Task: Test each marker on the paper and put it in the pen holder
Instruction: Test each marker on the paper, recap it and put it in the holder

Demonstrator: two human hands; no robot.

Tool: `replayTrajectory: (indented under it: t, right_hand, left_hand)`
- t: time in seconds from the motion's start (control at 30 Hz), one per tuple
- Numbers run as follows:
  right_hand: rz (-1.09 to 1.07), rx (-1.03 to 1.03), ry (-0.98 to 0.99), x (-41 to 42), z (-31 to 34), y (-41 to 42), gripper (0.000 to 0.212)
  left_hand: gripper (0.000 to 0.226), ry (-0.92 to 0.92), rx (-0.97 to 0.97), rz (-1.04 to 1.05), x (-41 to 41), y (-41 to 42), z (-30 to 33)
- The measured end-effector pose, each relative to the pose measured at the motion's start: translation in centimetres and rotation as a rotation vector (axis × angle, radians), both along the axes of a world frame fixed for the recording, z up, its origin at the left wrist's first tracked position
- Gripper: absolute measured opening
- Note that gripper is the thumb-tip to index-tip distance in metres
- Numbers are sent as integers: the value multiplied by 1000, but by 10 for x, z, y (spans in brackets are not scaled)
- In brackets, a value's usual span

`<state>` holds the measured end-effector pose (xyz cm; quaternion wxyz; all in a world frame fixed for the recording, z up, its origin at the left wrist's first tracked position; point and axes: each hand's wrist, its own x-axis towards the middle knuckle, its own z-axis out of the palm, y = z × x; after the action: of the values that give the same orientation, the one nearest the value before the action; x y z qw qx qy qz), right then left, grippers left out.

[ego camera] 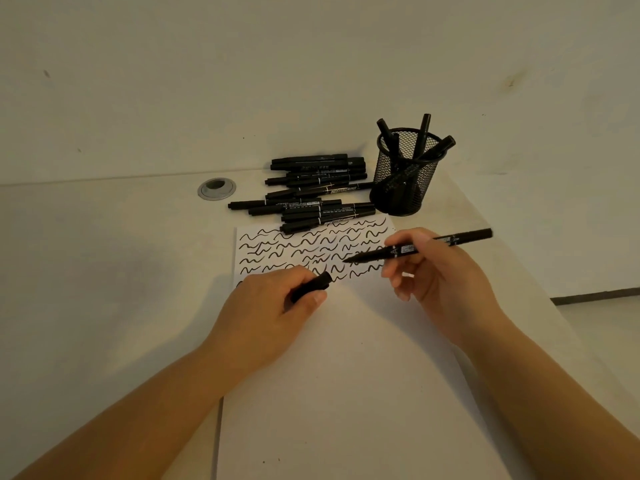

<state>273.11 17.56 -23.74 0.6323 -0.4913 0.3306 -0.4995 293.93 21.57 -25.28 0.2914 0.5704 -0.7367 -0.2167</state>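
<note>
My right hand [440,275] holds an uncapped black marker [446,240], its tip pointing left just above the rows of black squiggles on the white paper [346,358]. My left hand [270,310] grips the marker's black cap [311,287] over the paper's left part. A pile of several black markers [311,188] lies beyond the paper's far edge. To its right stands the black mesh pen holder [401,174] with several markers upright in it.
The white table [104,271] meets a pale wall at the back. A round metal cable grommet [217,188] sits left of the marker pile. The table's right edge runs diagonally past the holder, with floor [602,323] beyond it.
</note>
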Motion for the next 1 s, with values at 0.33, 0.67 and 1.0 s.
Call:
replayTrajectory:
  t: [0.33, 0.67, 1.0]
  right_hand:
    - [6, -19, 154, 3, -6, 4, 18]
    - [105, -94, 210, 11, -6, 12, 12]
    - [116, -120, 122, 14, -10, 14, 4]
  left_hand:
    - [10, -6, -8, -28, -1, 1, 3]
    - [34, -31, -132, -95, -5, 6, 4]
    - [33, 135, -101, -68, -12, 10, 6]
